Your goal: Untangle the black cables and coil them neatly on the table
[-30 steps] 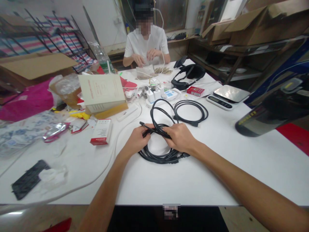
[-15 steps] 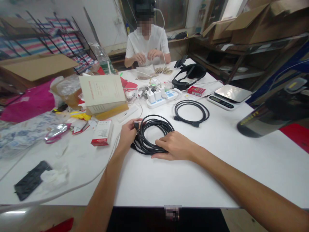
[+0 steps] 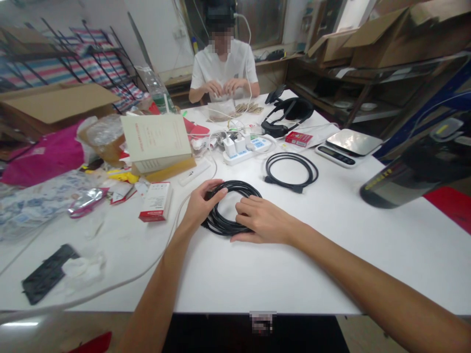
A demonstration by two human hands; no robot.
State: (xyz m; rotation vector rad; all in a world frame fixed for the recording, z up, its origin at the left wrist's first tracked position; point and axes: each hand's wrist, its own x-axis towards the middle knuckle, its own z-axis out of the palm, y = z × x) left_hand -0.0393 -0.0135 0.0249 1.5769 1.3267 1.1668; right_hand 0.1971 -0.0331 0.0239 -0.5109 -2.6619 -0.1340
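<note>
A thick coil of black cable (image 3: 224, 226) lies on the white table in front of me. My left hand (image 3: 203, 202) grips the coil's left side, thumb across the top of the loops and fingers behind. On the right side, my right hand (image 3: 263, 219) is wrapped over the loops, its fingertips reaching into the ring and its thumb underneath at the near edge. Farther off to the right rests a second, thinner coil of black cable (image 3: 312, 169) with its plugs showing; neither hand touches it.
Behind the coil stands a white power strip (image 3: 239, 156) with chargers plugged in. A red-and-white box (image 3: 156, 202) sits to the left. To the right are a kitchen scale (image 3: 340, 153) and a dark bottle (image 3: 390, 179). Across the table, a person (image 3: 224, 71) handles small items.
My left thumb has moved over the top of the loops, and the plug beside it is now covered. The coil's upper loops lie lower and tighter. My right hand stays nearly in place.
</note>
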